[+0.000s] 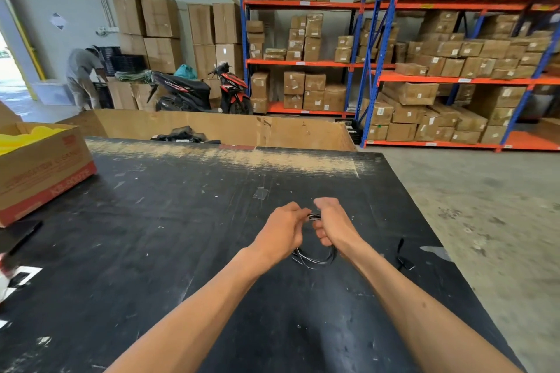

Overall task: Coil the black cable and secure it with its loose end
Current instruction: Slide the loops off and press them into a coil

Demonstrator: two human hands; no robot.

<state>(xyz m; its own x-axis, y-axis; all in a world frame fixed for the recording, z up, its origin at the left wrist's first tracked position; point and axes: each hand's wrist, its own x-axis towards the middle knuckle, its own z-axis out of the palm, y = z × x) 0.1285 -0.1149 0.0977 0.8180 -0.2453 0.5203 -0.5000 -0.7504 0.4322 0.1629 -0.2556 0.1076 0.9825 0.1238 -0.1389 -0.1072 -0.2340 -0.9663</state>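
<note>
Both hands are closed on the cable (pixel 315 257), and they hold it up just above the black table (pixel 181 236). The left hand (pixel 280 236) pinches the top of the coil. The right hand (pixel 333 225) grips it from the other side. The two hands almost touch.

Things could go wrong from here. If one hand lets go too soon, I think the loops would spring open and drop onto the table. The wrap between the hands looks small, so it might slip off if it is not pulled tight. The loose end is hard to see. If it is too short, it may not hold the loops together.

The cable is thin, black and shiny. It hangs in a round bunch of a few loops under the hands. Bits of light glint on the loops at the bottom. Between the fingers there is a tight little band of turns. It looks nearly done.

A small black thing (pixel 403 257) lies on the table to the right of the right hand, and I cannot tell what it is.
</note>
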